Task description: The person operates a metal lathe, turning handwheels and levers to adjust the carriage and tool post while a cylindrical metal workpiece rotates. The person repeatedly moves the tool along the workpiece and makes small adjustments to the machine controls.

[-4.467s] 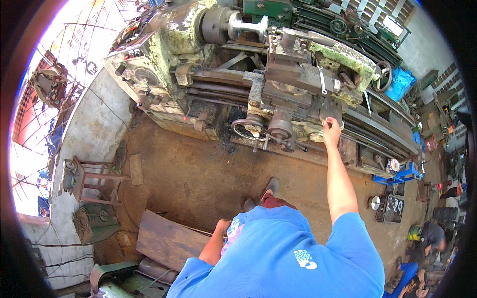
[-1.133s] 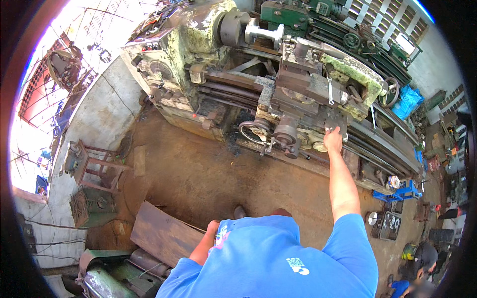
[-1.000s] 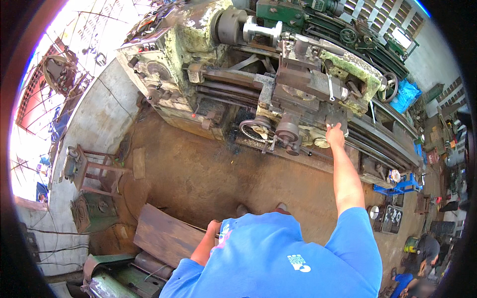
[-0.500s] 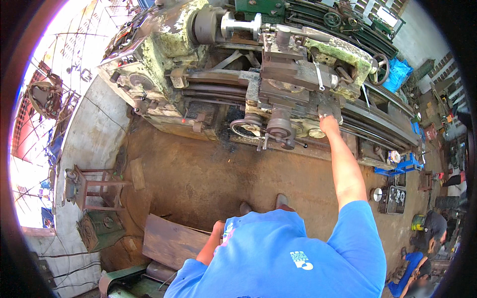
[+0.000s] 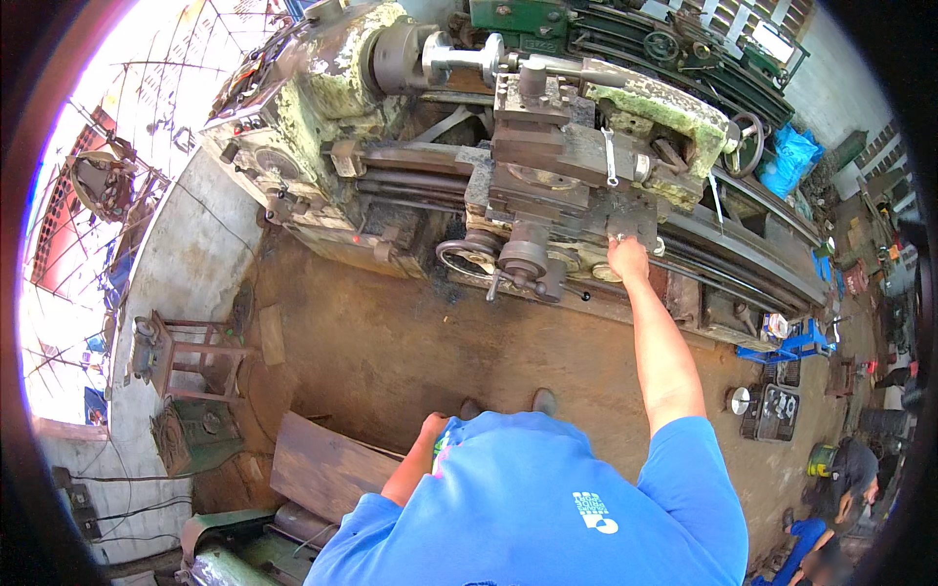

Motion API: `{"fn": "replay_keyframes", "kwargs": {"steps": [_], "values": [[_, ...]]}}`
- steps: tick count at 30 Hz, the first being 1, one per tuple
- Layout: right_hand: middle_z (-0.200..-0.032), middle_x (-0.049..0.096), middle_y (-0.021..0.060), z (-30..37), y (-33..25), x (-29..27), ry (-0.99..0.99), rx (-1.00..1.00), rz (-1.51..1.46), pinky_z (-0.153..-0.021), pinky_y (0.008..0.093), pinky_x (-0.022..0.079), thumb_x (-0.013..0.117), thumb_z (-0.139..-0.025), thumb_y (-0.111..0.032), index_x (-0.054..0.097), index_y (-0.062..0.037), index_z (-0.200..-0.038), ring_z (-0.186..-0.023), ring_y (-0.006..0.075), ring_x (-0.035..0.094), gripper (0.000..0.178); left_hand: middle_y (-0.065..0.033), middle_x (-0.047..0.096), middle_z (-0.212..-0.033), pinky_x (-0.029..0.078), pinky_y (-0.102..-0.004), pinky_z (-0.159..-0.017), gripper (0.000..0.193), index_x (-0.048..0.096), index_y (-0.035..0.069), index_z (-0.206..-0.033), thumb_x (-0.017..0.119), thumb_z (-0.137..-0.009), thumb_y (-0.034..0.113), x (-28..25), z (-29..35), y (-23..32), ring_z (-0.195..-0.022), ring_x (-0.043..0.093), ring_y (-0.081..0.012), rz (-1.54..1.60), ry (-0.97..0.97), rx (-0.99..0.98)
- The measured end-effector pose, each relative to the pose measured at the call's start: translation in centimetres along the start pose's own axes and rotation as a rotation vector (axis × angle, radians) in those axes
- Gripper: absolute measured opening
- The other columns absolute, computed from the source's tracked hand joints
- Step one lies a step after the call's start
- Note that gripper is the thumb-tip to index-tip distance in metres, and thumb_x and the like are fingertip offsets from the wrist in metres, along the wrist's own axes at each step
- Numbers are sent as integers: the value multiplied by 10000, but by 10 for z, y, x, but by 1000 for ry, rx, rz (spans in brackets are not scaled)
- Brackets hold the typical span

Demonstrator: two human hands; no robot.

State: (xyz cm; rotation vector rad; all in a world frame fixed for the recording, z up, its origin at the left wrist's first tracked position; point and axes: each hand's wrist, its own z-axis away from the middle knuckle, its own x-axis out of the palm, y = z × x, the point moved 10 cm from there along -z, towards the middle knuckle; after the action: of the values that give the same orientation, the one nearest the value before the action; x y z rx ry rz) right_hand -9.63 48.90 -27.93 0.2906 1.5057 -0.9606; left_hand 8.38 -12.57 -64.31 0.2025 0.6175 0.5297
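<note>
Lathe (image 5: 528, 146) of worn metal with flaking green paint stretches across the far side of the floor (image 5: 391, 332), headstock (image 5: 337, 117) at left, tailstock (image 5: 664, 107) at right. The right hand (image 5: 627, 259) reaches out to the near edge of the carriage (image 5: 547, 176), by a dark flat plate (image 5: 635, 210) at its right end; the fingers look curled down there, but I cannot tell whether they grip anything. The left hand (image 5: 433, 427) is bent in by the waist, against the blue shirt (image 5: 547, 488), too small and turned to say if it holds cloth.

The carriage looks heavy and wholly stiff, hardly a thing to lift, its dark faces probably slick with oil; the rim of the handwheel (image 5: 467, 258), to the left, would seem the surest hold. The wrench (image 5: 611, 158) lying farther off on the carriage should be light and rigid, best taken by its shank. The silvery flanged piece (image 5: 464, 61) at the chuck (image 5: 399, 59) looks solid and smooth.
</note>
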Motion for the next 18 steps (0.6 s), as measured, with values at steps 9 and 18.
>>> {"fn": "replay_keyframes", "kwargs": {"steps": [9, 18], "values": [[-989, 666, 297, 2, 3, 0, 25, -50, -34, -856, 504, 522, 580, -905, -375, 589, 64, -1075, -975, 438, 648, 471, -170, 685, -1146, 503, -361, -920, 544, 717, 52, -1084, 710, -746, 478, 12, 11, 2, -1083, 649, -287, -23, 63, -3], [-1014, 654, 317, 6, 2, -4, 8, -55, -57, -883, 503, 499, 576, -913, -395, 592, 74, -1085, -1008, 453, 629, 500, -191, 652, -1196, 474, -366, -978, 574, 690, 46, -1137, 675, -771, 487, 28, 26, -2, -1169, 601, -308, 11, 22, -26]]}}
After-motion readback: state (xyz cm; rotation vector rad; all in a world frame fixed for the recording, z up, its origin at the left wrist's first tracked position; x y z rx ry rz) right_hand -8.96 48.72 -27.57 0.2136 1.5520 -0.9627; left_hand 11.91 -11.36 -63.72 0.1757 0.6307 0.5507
